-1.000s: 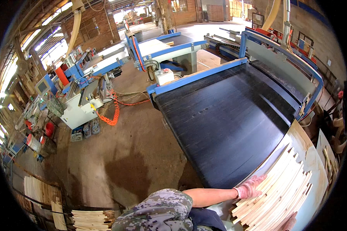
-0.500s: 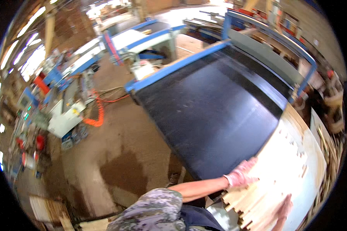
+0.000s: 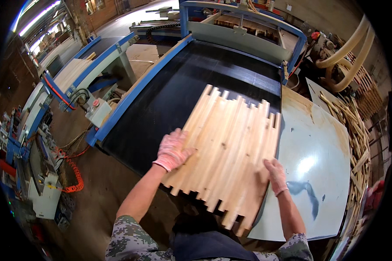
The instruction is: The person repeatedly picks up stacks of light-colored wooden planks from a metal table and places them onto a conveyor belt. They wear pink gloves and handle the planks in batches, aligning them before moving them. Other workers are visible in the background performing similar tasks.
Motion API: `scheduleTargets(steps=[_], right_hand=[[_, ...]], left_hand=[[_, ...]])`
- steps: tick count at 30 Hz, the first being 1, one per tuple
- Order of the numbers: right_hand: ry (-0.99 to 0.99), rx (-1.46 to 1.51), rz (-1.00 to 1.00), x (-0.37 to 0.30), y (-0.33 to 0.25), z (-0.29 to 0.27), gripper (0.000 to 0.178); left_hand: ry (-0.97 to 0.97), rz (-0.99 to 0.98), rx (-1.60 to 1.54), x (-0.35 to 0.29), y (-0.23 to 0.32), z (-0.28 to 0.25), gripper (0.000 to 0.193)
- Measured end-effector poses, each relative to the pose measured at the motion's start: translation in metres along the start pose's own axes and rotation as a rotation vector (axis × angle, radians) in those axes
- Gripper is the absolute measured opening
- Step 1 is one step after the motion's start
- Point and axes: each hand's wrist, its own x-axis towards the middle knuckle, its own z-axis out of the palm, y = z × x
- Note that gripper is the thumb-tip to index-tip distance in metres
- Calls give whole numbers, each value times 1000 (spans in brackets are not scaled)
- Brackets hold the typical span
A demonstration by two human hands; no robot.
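A wide batch of pale wooden strips (image 3: pixel 224 152) lies side by side, their ends uneven, on the near right part of a black conveyor belt (image 3: pixel 157 108). My left hand (image 3: pixel 174 150), in a pink-and-white knit glove, grips the batch's left edge, the thumb reaching over the wood. At the right edge my right hand (image 3: pixel 276 176), gloved alike, presses in from the side with its fingertips on the outer strip. Together the two hands hold the strips between them. The near ends jut past the belt's front edge.
To the right of the belt stands a pale, stained metal table (image 3: pixel 313 148). Beyond it lies a heap of thin offcuts (image 3: pixel 355 143). A blue frame (image 3: pixel 244 8) spans the belt's far end. A control box (image 3: pixel 98 112) and an orange coiled hose (image 3: pixel 76 178) are at left.
The strips have moved left from the pale side table onto the black belt, with both my hands on them. My left hand has shifted to their left edge. The head view has turned right.
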Motion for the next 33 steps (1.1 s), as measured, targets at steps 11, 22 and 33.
scheduleTargets(steps=[11,22,33], right_hand=[[-529,490,-27,12,-70,277,60],[-636,303,-242,-19,-37,255,74],[-785,381,-204,-148,125,171,53]], left_hand=[[464,-136,337,49,-248,45,65],[303,-173,253,100,-266,24,47],[433,37,-32,59,-64,-26,42]])
